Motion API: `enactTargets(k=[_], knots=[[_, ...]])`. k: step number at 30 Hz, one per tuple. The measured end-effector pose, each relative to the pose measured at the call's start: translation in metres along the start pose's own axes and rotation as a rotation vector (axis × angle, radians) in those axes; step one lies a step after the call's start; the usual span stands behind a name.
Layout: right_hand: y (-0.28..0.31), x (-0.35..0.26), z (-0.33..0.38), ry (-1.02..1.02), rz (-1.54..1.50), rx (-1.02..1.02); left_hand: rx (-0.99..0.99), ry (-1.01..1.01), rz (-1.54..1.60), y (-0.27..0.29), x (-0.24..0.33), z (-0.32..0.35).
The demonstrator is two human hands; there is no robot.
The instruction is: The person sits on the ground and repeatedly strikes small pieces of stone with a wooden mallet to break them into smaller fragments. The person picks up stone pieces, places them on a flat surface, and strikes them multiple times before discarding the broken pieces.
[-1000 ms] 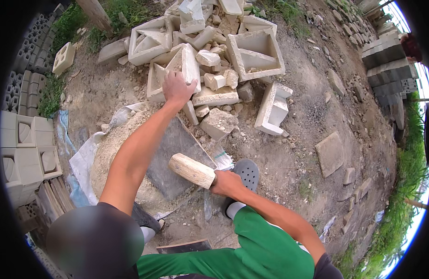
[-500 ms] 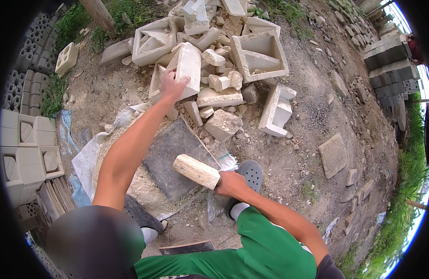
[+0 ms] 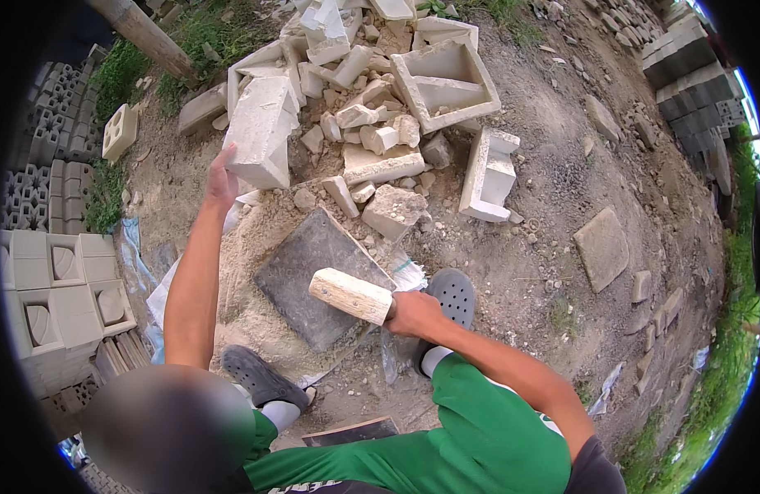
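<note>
Left hand (image 3: 223,183) grips a pale block (image 3: 263,136) toward eleven o'clock — likely heavy, brittle, best cradled underneath. Right hand (image 3: 417,314) clasps a mallet (image 3: 351,296).

The block (image 3: 263,138) is off-white, the tool (image 3: 351,296) tan, the panel (image 3: 306,267) dark grey.

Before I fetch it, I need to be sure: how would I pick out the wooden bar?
Start at the heap of broken blocks, then come down to the dark square board. Seen over its right side is a short, thick wooden bar, with the right hand at one end. Its yellowish colour sets it apart from board and blocks.
</note>
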State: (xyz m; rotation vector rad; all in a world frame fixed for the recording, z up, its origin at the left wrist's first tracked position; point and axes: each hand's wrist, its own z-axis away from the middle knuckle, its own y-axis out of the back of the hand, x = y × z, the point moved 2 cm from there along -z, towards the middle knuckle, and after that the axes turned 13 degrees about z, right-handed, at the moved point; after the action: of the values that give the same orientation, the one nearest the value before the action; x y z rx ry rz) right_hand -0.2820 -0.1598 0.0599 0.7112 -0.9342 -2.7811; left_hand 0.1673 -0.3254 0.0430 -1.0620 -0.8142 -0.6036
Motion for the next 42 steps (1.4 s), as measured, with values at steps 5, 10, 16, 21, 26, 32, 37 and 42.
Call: enactTargets(k=[5,10,16,21,26,32,37,42], knots=[[-0.005,0.003,-0.002,0.040,-0.028,0.041,0.175,-0.029,0.092,0.021,0.010,0.001],[-0.010,0.005,-0.004,0.042,-0.019,0.040,0.177,-0.015,0.071,0.025,0.015,0.001],[0.001,0.001,-0.002,0.000,0.004,-0.005,0.137,-0.064,-0.237,-0.024,-0.006,0.016],[0.003,0.000,0.001,0.021,-0.061,-0.002,-0.076,-0.191,-0.952,-0.097,-0.055,0.013],[-0.001,0.009,-0.003,-0.012,-0.299,-0.032,-0.103,-0.200,-1.115,-0.114,-0.084,0.012],[0.066,0.034,-0.020,-0.148,-0.687,0.049,-0.064,-0.225,-1.032,-0.089,-0.065,0.067],[0.232,0.000,-0.017,0.162,-0.894,0.717,0.004,-0.320,-1.158,-0.015,-0.085,0.114],[0.328,-0.010,-0.021,0.633,-1.498,1.125,0.047,-0.291,-1.090,-0.001,-0.064,0.126]])
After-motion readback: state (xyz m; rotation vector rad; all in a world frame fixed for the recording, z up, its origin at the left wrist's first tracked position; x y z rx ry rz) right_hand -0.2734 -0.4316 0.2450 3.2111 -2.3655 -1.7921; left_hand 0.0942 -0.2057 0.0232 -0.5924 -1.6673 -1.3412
